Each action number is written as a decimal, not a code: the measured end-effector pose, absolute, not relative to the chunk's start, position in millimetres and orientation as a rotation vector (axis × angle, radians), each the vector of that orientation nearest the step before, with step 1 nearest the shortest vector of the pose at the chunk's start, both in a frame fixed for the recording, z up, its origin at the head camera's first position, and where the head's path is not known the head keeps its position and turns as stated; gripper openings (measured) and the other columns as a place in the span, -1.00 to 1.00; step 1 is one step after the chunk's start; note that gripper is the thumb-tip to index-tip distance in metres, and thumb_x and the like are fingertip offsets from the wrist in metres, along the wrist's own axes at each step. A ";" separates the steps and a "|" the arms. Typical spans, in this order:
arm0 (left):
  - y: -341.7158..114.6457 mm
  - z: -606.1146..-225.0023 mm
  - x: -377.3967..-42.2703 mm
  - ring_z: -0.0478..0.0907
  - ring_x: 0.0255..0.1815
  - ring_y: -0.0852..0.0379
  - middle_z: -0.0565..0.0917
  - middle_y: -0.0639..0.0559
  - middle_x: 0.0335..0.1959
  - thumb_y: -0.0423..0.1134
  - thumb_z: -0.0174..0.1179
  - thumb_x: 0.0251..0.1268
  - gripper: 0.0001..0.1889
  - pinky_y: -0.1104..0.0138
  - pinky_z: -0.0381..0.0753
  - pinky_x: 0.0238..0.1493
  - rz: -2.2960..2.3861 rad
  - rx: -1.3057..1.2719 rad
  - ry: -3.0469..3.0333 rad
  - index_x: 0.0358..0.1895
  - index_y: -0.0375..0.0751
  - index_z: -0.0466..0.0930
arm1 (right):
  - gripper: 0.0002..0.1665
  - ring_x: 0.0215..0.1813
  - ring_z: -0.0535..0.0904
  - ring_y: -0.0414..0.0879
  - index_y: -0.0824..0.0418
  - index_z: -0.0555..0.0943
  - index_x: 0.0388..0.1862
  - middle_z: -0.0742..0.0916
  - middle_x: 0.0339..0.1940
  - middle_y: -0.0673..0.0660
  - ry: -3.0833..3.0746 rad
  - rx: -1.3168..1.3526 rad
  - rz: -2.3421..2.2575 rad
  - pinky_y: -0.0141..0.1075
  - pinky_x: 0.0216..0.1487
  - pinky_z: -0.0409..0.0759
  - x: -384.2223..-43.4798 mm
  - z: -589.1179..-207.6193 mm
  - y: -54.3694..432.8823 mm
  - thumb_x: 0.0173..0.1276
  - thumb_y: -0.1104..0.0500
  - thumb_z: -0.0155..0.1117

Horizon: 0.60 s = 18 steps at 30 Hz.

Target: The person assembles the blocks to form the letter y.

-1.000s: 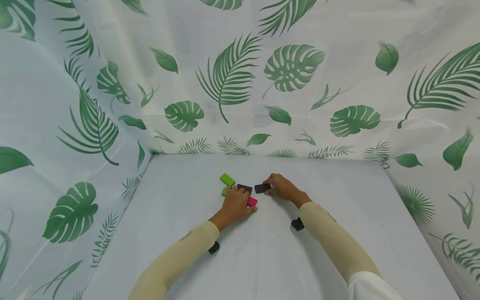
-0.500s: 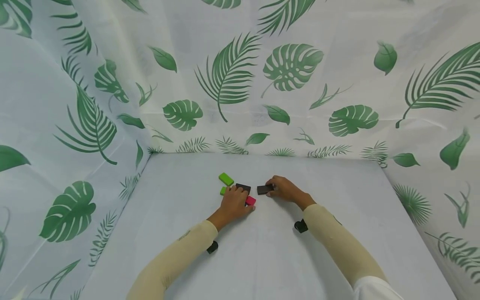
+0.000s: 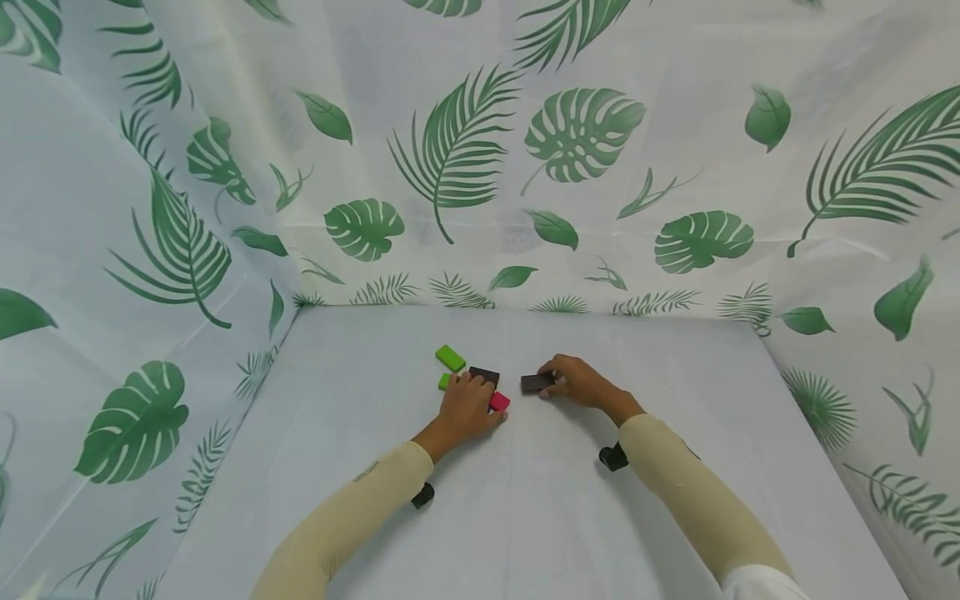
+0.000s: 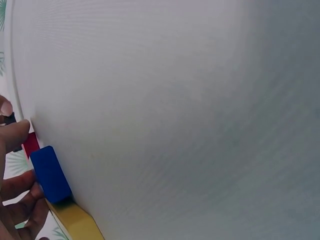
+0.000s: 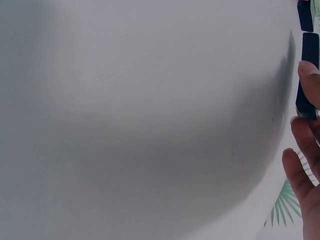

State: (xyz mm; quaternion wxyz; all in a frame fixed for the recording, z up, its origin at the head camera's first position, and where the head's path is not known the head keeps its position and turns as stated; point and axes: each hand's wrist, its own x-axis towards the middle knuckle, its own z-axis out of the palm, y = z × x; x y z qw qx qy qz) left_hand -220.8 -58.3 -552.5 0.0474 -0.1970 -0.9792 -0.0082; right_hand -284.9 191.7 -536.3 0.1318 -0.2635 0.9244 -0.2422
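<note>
My right hand (image 3: pixel 585 385) pinches a black block (image 3: pixel 534 383) between thumb and fingers, to the right of a group of coloured blocks. Over that group lies my left hand (image 3: pixel 465 408), its fingertips at a second black block (image 3: pixel 484 375) and its thumb stretched out near a red block (image 3: pixel 499 402). In the left wrist view, fingers touch a blue block (image 4: pixel 51 175), and a yellow block (image 4: pixel 77 222) adjoins it. One green block (image 3: pixel 444 382) is partly hidden by the left hand; another green block (image 3: pixel 450 358) lies apart behind it.
The blocks lie on a white tabletop (image 3: pixel 510 517). Leaf-printed cloth (image 3: pixel 465 242) rises at the back and along both sides. A small black camera (image 3: pixel 423 496) sits under the left wrist, another dark camera (image 3: pixel 613 457) under the right.
My right hand has moved slightly right and nearer with the black block, widening the gap to the other blocks. The left hand stays on the group.
</note>
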 end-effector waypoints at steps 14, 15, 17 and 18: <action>-51.3 -550.7 -216.9 0.55 -0.15 0.06 0.75 0.04 -0.17 0.20 0.25 0.28 -0.55 0.11 0.49 0.01 -0.032 -0.626 -2.974 -0.06 -0.11 0.71 | -0.49 -0.03 0.57 -0.03 0.23 0.63 0.16 0.69 -0.02 0.14 2.650 -0.737 -0.784 -0.09 0.06 0.56 -281.4 -533.3 209.5 0.25 0.11 0.50; -50.3 -550.4 -216.7 0.55 -0.16 0.06 0.75 0.05 -0.17 0.19 0.25 0.29 -0.56 0.11 0.50 0.01 -0.040 -0.630 -2.970 -0.07 -0.11 0.71 | -0.49 -0.04 0.57 -0.03 0.24 0.63 0.16 0.69 -0.02 0.14 2.652 -0.744 -0.789 -0.08 0.06 0.56 -281.2 -532.3 210.6 0.25 0.11 0.50; -48.5 -550.2 -216.1 0.55 -0.17 0.06 0.75 0.05 -0.18 0.17 0.26 0.29 -0.58 0.11 0.51 0.00 -0.065 -0.633 -2.965 -0.07 -0.10 0.71 | -0.50 -0.05 0.57 -0.02 0.25 0.64 0.14 0.70 -0.02 0.16 2.657 -0.758 -0.799 -0.07 0.05 0.56 -281.0 -530.4 212.3 0.25 0.14 0.50; -47.6 -550.2 -215.9 0.55 -0.18 0.07 0.74 0.05 -0.19 0.16 0.25 0.29 -0.59 0.13 0.53 -0.02 -0.074 -0.636 -2.962 -0.07 -0.10 0.71 | -0.50 -0.05 0.57 -0.02 0.25 0.64 0.14 0.70 -0.02 0.16 2.658 -0.754 -0.801 -0.08 0.05 0.56 -281.0 -529.9 213.4 0.24 0.14 0.50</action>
